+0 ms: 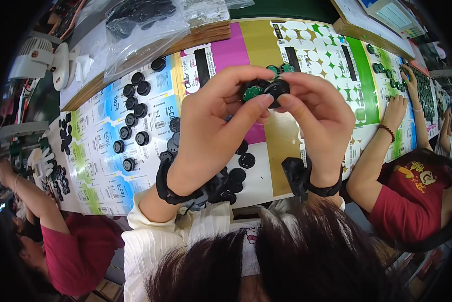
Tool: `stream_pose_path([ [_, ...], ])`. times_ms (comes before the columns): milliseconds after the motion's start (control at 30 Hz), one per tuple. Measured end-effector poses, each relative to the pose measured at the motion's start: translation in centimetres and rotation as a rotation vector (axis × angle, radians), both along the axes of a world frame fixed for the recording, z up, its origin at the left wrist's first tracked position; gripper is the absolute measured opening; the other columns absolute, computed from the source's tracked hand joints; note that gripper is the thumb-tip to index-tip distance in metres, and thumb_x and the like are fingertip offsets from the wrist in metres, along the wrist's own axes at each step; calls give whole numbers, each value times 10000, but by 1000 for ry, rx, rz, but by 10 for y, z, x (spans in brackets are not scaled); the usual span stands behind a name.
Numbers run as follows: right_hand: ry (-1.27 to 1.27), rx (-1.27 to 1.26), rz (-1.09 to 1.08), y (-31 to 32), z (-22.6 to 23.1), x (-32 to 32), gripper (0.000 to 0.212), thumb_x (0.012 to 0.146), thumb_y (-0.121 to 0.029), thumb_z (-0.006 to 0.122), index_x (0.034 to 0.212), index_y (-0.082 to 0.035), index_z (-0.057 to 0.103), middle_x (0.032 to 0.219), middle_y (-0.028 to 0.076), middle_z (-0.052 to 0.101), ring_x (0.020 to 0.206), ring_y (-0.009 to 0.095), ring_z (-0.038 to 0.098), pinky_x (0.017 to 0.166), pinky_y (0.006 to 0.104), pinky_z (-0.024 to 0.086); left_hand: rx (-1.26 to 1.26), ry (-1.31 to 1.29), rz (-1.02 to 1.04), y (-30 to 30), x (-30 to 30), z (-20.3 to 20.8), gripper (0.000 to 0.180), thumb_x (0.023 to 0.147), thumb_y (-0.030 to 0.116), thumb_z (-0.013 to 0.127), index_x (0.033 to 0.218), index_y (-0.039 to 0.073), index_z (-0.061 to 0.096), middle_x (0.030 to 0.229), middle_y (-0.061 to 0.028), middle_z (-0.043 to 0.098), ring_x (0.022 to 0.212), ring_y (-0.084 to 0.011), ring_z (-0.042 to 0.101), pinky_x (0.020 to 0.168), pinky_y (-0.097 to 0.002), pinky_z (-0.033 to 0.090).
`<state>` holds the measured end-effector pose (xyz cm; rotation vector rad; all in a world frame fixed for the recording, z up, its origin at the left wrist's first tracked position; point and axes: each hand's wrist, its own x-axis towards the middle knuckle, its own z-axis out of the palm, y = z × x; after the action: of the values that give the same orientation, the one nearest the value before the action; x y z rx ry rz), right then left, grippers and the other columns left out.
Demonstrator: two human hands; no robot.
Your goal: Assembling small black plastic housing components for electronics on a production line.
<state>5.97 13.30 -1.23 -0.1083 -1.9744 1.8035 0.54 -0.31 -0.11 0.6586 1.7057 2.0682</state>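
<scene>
My left hand (211, 113) and my right hand (321, 110) meet over the worktable, fingertips closed. Between the thumbs is a round black disc (277, 91), its flat face turned up. Beside it, in the left fingers, a small green circuit board (252, 92) shows in a dark round housing. Whether the two pieces are joined cannot be seen. Just beyond the fingertips lie a few green circuit boards (286, 67). Below my hands, black discs (246, 160) rest on the table, partly hidden by my left forearm and wristband.
Several black round housings (142, 138) stand on the printed sheets (92, 156) to the left. A wooden board (206, 36) with a clear plastic bag (150, 45) is at the back left, near a white fan (32, 58). Co-workers in red sleeves (407, 206) sit on both sides.
</scene>
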Motion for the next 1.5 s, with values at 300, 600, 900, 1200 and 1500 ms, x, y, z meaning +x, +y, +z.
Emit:
stream_pose_path([
  [300,254,645,-60,-6,5,-10,410,571,42,674,970,-12,595,797,85,551,660,185,541,553,261,447,48,-50,-11,-18,-2,6,287,839,30,465,1106,-75,461,1039,-159,541,877,-196,572,715,-300,509],
  [600,323,680,-40,-7,13,-6,476,524,-101,706,978,-3,604,875,89,543,771,193,530,658,268,436,196,-231,-211,-28,-13,4,491,774,145,607,1176,-52,406,1121,-166,508,1020,-230,516,861,-338,430],
  [900,363,735,-10,-6,17,-5,492,525,-168,701,973,12,606,880,94,531,791,197,522,654,275,435,190,-407,-242,-27,-15,0,628,679,243,697,1163,-50,422,1099,-137,526,996,-207,529,861,-321,428],
  [1200,392,749,64,-2,13,-8,494,523,-156,701,975,19,605,884,96,526,786,206,512,655,287,432,159,-416,-216,-25,-13,-6,651,646,286,713,1141,-40,445,1087,-123,531,997,-203,525,870,-318,419],
  [1500,390,762,86,0,19,-10,502,526,-157,697,987,16,601,895,94,522,791,208,504,655,291,425,401,-401,-234,-23,-16,-7,452,694,-35,637,1114,-59,472,1048,-169,549,924,-210,570,781,-271,486],
])
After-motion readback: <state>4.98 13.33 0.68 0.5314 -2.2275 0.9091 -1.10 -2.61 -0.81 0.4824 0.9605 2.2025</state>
